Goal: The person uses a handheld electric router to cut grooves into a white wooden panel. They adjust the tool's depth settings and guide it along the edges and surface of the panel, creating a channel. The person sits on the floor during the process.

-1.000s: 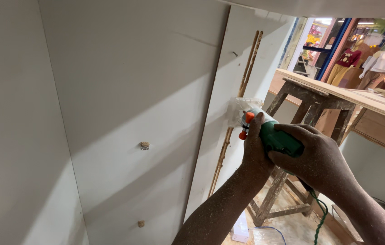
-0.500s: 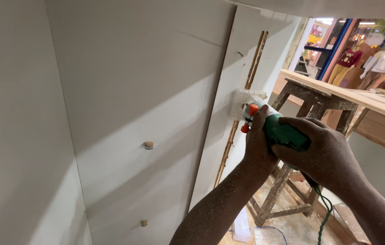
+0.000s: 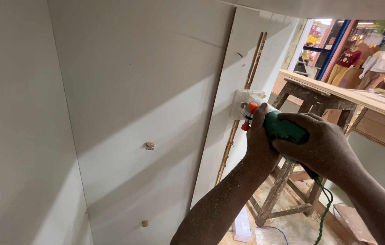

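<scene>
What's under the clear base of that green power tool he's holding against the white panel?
Through the clear base of the green power tool, the white panel shows, beside a routed groove. The cutting bit is hidden by the tool and both hands.

1. My right hand (image 3: 324,147) covers most of the green power tool (image 3: 283,129).
2. Its bit is hidden behind the clear base (image 3: 245,103).
3. The green cord (image 3: 321,218) runs off the bottom edge.

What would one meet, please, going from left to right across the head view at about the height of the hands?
White wall panel → wooden dowel → leaning white board → left hand → green router → right hand → plank.
</scene>
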